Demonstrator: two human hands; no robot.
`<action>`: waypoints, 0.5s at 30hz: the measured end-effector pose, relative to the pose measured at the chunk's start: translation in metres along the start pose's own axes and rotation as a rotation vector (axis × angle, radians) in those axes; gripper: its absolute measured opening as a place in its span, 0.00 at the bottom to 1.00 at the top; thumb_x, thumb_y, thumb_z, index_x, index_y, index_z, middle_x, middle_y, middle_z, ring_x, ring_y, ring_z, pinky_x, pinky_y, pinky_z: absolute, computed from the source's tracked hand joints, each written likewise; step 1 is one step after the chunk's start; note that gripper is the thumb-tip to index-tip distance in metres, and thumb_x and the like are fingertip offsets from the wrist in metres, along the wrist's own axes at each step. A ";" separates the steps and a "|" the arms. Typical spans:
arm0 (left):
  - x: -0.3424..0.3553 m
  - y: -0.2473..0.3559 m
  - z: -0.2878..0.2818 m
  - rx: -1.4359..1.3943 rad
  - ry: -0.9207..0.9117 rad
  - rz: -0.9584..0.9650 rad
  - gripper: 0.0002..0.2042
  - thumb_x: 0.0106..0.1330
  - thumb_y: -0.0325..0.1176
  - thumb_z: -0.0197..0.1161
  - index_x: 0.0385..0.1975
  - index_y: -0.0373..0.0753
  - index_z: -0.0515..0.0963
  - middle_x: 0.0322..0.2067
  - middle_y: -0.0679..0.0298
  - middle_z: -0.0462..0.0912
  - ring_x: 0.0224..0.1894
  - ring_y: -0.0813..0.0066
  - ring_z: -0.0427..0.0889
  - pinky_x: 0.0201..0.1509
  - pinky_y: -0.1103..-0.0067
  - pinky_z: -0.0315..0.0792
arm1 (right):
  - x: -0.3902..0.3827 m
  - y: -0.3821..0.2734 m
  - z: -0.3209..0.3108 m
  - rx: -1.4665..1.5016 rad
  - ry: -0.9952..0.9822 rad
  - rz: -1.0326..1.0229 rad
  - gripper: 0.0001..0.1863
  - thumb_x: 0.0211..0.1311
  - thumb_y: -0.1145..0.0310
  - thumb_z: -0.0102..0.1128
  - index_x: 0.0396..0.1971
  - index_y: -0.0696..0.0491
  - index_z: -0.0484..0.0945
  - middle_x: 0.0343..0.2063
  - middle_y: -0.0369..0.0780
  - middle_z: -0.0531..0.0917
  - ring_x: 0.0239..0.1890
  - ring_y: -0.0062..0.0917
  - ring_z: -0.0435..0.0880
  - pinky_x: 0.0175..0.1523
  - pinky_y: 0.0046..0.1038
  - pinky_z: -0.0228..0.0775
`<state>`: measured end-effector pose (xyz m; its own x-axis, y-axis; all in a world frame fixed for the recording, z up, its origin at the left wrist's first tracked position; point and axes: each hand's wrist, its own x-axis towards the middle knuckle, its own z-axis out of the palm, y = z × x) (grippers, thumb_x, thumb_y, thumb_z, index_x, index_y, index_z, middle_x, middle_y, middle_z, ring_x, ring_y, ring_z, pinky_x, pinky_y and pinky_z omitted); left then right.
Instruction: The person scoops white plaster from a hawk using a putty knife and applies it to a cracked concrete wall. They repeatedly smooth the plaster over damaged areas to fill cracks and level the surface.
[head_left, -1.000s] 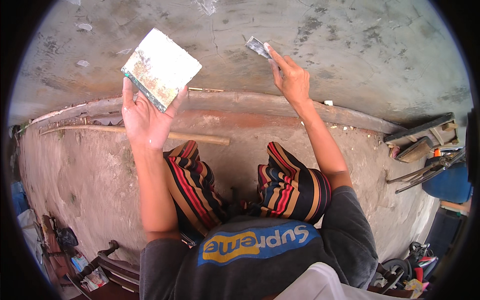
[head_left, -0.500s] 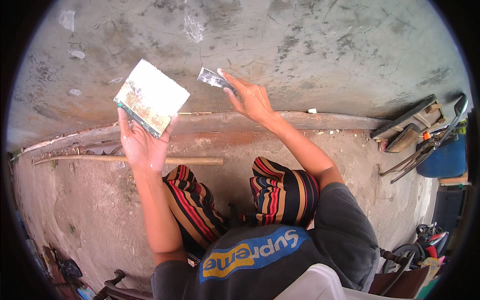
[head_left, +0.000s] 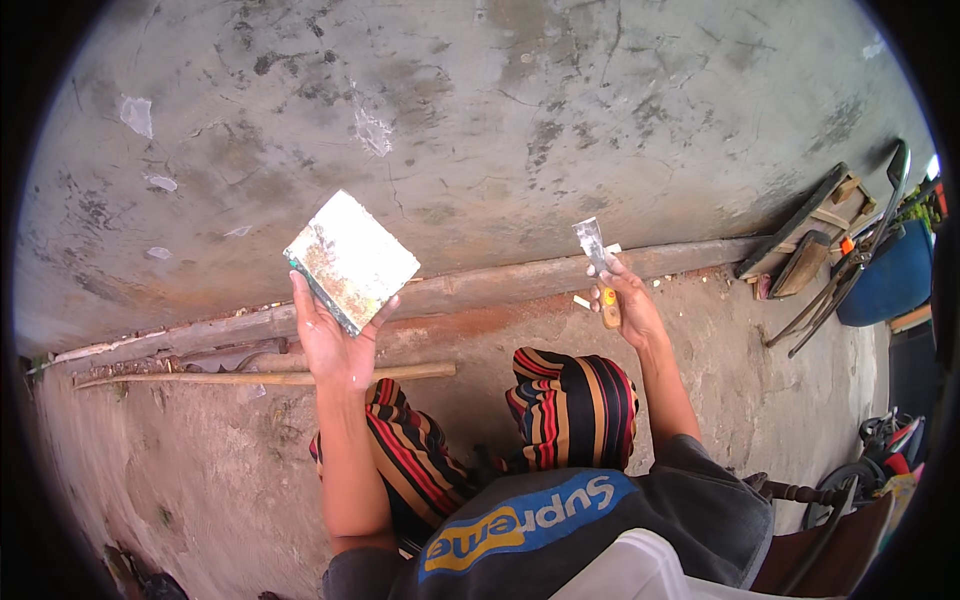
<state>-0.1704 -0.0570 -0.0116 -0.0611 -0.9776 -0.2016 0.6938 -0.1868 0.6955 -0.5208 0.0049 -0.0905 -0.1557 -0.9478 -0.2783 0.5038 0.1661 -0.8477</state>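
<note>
My left hand grips a square board from below, tilted in front of the wall. White filler covers most of its face, with brownish stains along the lower side and a dark green edge. Off to the right, my right hand is closed round the yellowish handle of a putty knife. Its metal blade points up and carries white smears. The knife and the board are well apart. Ahead is a grey plastered wall with dark stains, a thin crack and several pale filler patches.
A long wooden pole lies on the concrete floor at the left. A ledge runs along the wall's foot. At the right are wooden pieces, a metal frame and a blue barrel. Behind them stands a motorcycle.
My right hand has moved right and down, away from the wall, and the knife has turned so its handle shows. The board sits lower and further right in view.
</note>
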 end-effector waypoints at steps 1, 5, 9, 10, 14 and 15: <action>-0.002 -0.006 0.008 0.029 0.046 -0.037 0.26 0.73 0.57 0.36 0.62 0.47 0.62 0.55 0.63 0.74 0.54 0.63 0.77 0.47 0.62 0.80 | -0.009 -0.009 0.010 0.062 0.024 -0.076 0.24 0.68 0.71 0.47 0.63 0.57 0.61 0.36 0.37 0.76 0.25 0.18 0.74 0.26 0.21 0.70; -0.004 -0.031 0.016 -0.022 0.099 -0.277 0.28 0.73 0.58 0.34 0.64 0.46 0.60 0.60 0.63 0.69 0.60 0.64 0.72 0.58 0.63 0.73 | -0.051 -0.037 0.073 0.286 -0.084 -0.232 0.29 0.68 0.71 0.46 0.67 0.56 0.52 0.35 0.39 0.75 0.20 0.17 0.72 0.21 0.18 0.66; -0.003 -0.042 0.020 -0.076 0.096 -0.377 0.26 0.74 0.54 0.34 0.64 0.46 0.61 0.60 0.63 0.70 0.60 0.64 0.71 0.61 0.64 0.69 | -0.058 -0.019 0.111 -0.078 -0.145 -0.363 0.34 0.70 0.69 0.46 0.70 0.55 0.42 0.32 0.41 0.76 0.14 0.15 0.69 0.17 0.17 0.62; -0.001 -0.043 0.018 -0.093 0.088 -0.378 0.26 0.74 0.54 0.34 0.64 0.46 0.61 0.60 0.63 0.70 0.60 0.64 0.71 0.61 0.64 0.69 | -0.052 -0.011 0.108 -0.200 -0.158 -0.379 0.34 0.70 0.69 0.47 0.70 0.54 0.42 0.31 0.41 0.77 0.14 0.14 0.69 0.17 0.17 0.62; 0.000 -0.037 0.021 -0.113 0.074 -0.358 0.27 0.74 0.55 0.35 0.64 0.44 0.60 0.61 0.63 0.69 0.61 0.65 0.70 0.62 0.66 0.68 | -0.031 -0.002 0.091 -0.279 -0.107 -0.379 0.33 0.66 0.73 0.51 0.68 0.56 0.49 0.33 0.42 0.77 0.12 0.14 0.69 0.16 0.15 0.62; 0.001 -0.035 0.021 -0.111 0.078 -0.343 0.28 0.74 0.56 0.35 0.64 0.44 0.60 0.61 0.63 0.68 0.61 0.66 0.70 0.62 0.67 0.68 | -0.027 -0.006 0.089 -0.255 -0.099 -0.359 0.33 0.66 0.73 0.52 0.68 0.56 0.49 0.34 0.41 0.77 0.12 0.13 0.69 0.16 0.15 0.62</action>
<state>-0.2100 -0.0533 -0.0213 -0.2515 -0.8486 -0.4654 0.7163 -0.4866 0.5001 -0.4443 0.0051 -0.0374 -0.1944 -0.9770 0.0873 0.2054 -0.1276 -0.9703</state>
